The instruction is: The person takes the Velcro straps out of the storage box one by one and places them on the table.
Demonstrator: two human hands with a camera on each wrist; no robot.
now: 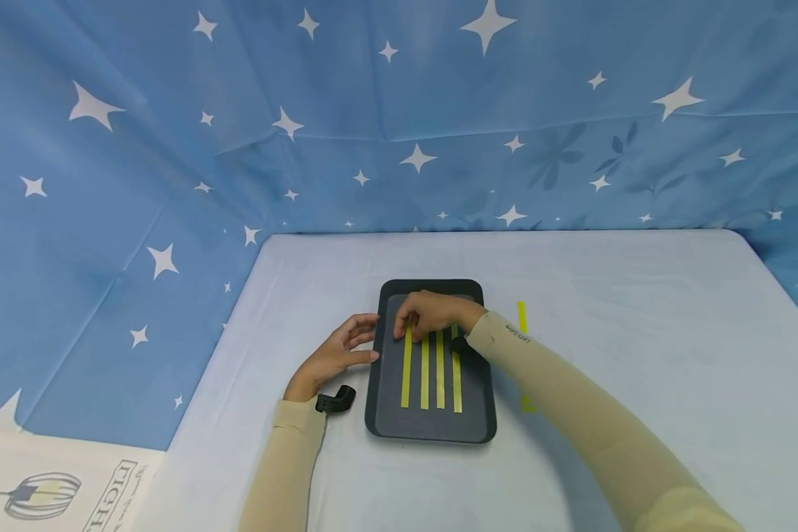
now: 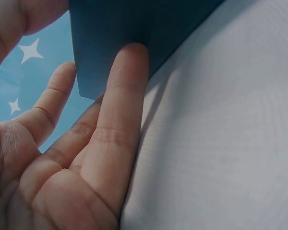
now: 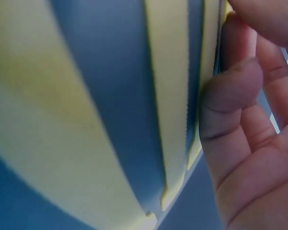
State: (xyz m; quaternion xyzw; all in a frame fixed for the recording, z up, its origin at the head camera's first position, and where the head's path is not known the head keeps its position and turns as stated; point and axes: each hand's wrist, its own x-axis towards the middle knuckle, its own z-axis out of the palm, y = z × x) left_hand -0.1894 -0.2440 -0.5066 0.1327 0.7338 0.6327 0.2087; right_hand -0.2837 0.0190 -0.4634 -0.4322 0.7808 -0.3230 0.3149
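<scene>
A dark grey rectangular tray (image 1: pixel 432 434) lies on the table, its long sides running away from me. Several yellow tape strips lie side by side lengthwise on its floor. My right hand (image 1: pixel 432 312) reaches in over the right wall, with bent fingers and thumb at the far end of the leftmost strip (image 1: pixel 406 377); it seems to pinch that end, which the fingers cover. In the right wrist view, curled fingers (image 3: pixel 230 91) lie close by the strips (image 3: pixel 170 105). My left hand (image 1: pixel 335 353) rests its extended fingertips on the tray's left outer side, steadying contact visible in the left wrist view (image 2: pixel 117 105).
Right of the tray, yellow tape (image 1: pixel 522 316) shows on the white tablecloth (image 1: pixel 638 325), partly behind my right forearm. A blue star-patterned curtain (image 1: pixel 346 96) hangs behind and left of the table. Printed fabric (image 1: pixel 53 480) lies at the lower left.
</scene>
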